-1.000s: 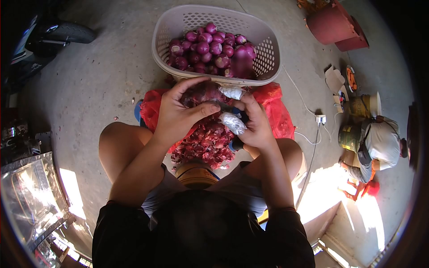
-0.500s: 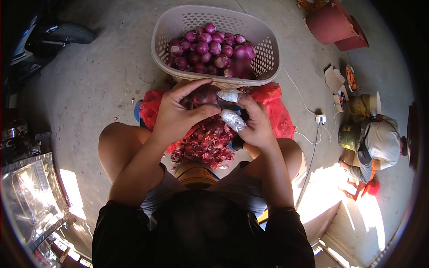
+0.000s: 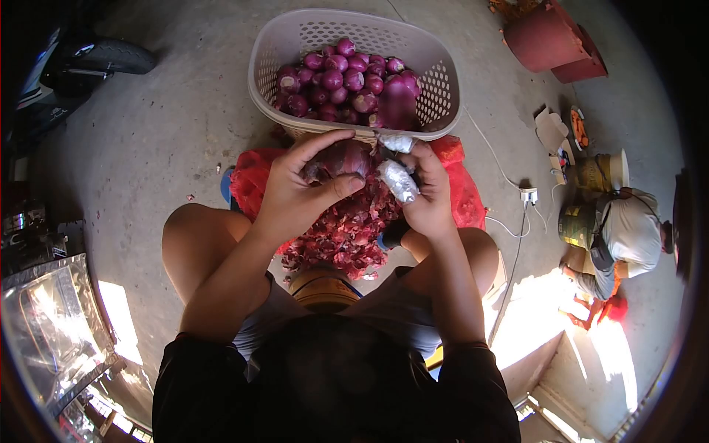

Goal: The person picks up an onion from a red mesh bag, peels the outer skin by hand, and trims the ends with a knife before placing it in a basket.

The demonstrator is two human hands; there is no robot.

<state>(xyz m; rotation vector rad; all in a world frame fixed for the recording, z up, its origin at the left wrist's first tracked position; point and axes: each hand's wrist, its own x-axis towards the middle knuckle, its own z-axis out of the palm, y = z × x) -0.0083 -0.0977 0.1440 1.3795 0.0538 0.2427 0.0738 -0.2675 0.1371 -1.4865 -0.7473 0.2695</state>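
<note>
My left hand (image 3: pixel 292 188) is closed around a large dark red onion (image 3: pixel 346 161), fingers above it and thumb below. Just right of the onion is my right hand (image 3: pixel 428 188), its thumb and forefinger tips wrapped in silvery material and held apart. No item shows plainly between them. Below both hands lies a heap of red onion skins (image 3: pixel 336 236), with red mesh (image 3: pixel 465 196) around it. Beyond my hands stands a pale plastic basket (image 3: pixel 269 44) holding many purple-red peeled onions (image 3: pixel 354 80).
A yellowish container (image 3: pixel 325 286) stands between my legs. At right, a white power strip (image 3: pixel 529 195) and cables lie on the floor. Another person (image 3: pixel 628 232) bends near buckets (image 3: pixel 602 173). Red tubs (image 3: pixel 546 37) are at upper right, a wheel (image 3: pixel 114 55) at upper left.
My right hand has moved slightly right, away from the onion, uncovering more of its side. My left hand keeps its hold in nearly the same place.
</note>
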